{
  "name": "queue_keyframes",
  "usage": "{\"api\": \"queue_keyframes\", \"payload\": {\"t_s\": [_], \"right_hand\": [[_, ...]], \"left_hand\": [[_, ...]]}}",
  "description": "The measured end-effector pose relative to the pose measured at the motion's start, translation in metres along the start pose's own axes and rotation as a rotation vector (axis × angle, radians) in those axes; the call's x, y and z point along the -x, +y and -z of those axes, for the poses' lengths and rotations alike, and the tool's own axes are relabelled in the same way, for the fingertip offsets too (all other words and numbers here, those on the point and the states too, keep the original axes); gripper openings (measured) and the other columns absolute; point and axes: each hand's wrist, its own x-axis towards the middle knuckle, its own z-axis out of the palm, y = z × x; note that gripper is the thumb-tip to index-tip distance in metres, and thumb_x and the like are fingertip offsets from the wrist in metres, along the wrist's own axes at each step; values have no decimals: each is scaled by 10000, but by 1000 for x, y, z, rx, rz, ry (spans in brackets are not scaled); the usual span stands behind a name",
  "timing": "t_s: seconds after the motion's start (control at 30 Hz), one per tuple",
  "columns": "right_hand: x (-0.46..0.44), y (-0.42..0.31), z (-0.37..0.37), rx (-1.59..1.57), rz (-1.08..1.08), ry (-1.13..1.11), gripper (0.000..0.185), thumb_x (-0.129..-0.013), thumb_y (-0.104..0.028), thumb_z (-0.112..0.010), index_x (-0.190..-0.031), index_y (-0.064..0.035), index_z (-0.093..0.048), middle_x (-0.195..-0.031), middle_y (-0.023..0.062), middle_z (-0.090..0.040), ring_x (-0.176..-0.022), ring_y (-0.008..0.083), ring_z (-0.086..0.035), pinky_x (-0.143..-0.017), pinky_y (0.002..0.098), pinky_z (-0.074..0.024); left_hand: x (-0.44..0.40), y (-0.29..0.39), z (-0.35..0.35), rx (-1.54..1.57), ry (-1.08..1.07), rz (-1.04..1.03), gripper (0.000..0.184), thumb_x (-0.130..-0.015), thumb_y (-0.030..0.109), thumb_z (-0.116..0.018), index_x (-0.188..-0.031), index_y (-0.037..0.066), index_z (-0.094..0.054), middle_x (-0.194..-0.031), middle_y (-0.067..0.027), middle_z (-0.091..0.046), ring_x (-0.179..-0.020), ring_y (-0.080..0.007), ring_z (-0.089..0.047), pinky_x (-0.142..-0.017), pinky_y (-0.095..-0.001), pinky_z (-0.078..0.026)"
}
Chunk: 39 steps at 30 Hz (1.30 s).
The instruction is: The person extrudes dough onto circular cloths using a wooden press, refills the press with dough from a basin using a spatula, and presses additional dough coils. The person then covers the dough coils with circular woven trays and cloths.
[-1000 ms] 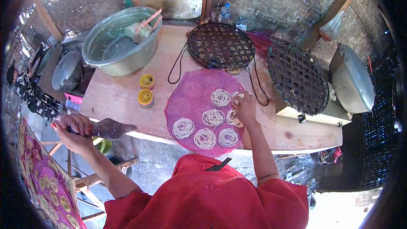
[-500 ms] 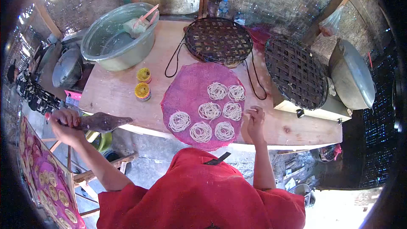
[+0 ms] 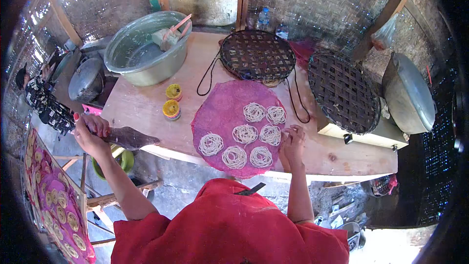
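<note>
My left hand (image 3: 93, 131) is closed round the end of a dark, tapered bag-like tool (image 3: 129, 138), held over the table's left front edge. On the table lies a round pink cloth (image 3: 222, 105) with several coiled nests of pale strands, one of them a nest (image 3: 211, 144) at the left. My right hand (image 3: 294, 142) rests at the cloth's right edge, beside the nest (image 3: 270, 135) at the right. Its fingers are bent, and whether they hold anything is too small to tell.
On the wooden table (image 3: 356, 159) stand a green basin (image 3: 146, 68), two yellow cups (image 3: 171, 109) and a woven tray (image 3: 257, 55). Another woven tray (image 3: 342, 93) and a metal pot (image 3: 408, 93) are at right. A person (image 3: 44, 102) is at far left, above a rack of nests (image 3: 56, 200).
My right hand has moved from the nests at the upper right of the cloth down to its right edge. The upper right nest now shows whole. My left hand still holds the tool.
</note>
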Motion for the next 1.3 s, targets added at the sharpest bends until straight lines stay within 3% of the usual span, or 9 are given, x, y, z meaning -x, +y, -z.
{"api": "queue_keyframes", "payload": {"t_s": [0.67, 0.73, 0.8, 0.83, 0.87, 0.93, 0.97, 1.1, 1.3], "right_hand": [[-23, -7, -8, 192, -43, -136, 135, -786, -133, -598, -904, -66, -605, -1090, 104, -517, -1042, 312, -460, -886, 434, -366], [-19, 24, -11, 294, 292, -153, 216, -775, -139, -600, -962, -32, -591, -1074, 158, -537, -1031, 322, -483, -894, 426, -374], [-1, 72, -26, 132, 212, 68, 189, -800, -122, -569, -958, -25, -601, -1058, 164, -559, -1077, 324, -466, -950, 432, -341], [12, 31, -16, 638, 432, 189, 168, -827, -88, -532, -961, -25, -611, -1023, 151, -570, -1082, 323, -460, -981, 444, -309], [13, 40, -7, 262, 121, 25, 166, -845, -87, -526, -969, -28, -618, -1031, 138, -563, -1093, 323, -446, -1031, 439, -261], [24, 30, -3, 167, -18, 70, 170, -871, -100, -525, -991, -29, -622, -1153, 191, -481, -1105, 338, -432, -1054, 442, -238], [25, 61, -14, 318, 150, 186, 183, -883, -106, -523, -1005, -1, -610, -1150, 214, -460, -1077, 337, -438, -982, 436, -321], [9, 55, -13, 67, 85, 141, 305, -873, -140, -560, -1090, 60, -483, -1117, 213, -446, -964, 311, -502, -846, 387, -434], [8, 7, -1, -152, -66, 175, 295, -859, -132, -566, -1021, 100, -482, -995, 209, -509, -896, 312, -511, -801, 406, -433]], "left_hand": [[5, -7, -10, -51, -16, 15, 410, -951, 331, -408, -610, 116, -336, -464, -12, -302, -345, -102, -263, -327, -243, -236], [-1, -10, -4, -89, 114, 45, 396, -941, 306, -442, -608, 109, -356, -469, -21, -338, -365, -120, -322, -331, -258, -256], [-8, -27, 22, -132, -13, -64, 378, -937, 300, -450, -623, 92, -426, -517, -22, -416, -391, -111, -369, -356, -268, -271], [-7, -20, 15, -406, 109, -88, 391, -942, 314, -452, -619, 93, -441, -508, -11, -411, -388, -102, -367, -356, -258, -278], [-2, -11, 4, -353, 128, 8, 399, -943, 320, -449, -620, 86, -448, -533, -6, -421, -446, -111, -397, -407, -278, -313], [-14, -32, 38, -478, 106, 14, 398, -943, 315, -452, -627, 73, -458, -558, 4, -430, -517, -111, -427, -473, -302, -357], [-19, -35, 38, -591, 111, -135, 383, -939, 364, -471, -662, 100, -454, -561, -4, -443, -455, -109, -413, -396, -259, -319], [-21, -9, 10, -19, -39, 24, 493, -958, 368, -430, -554, 95, -353, -408, -33, -341, -308, -123, -317, -314, -266, -274], [-9, 0, 11, 35, -71, 72, 512, -966, 319, -429, -528, 66, -355, -431, -20, -345, -339, -101, -329, -342, -244, -275]]}}
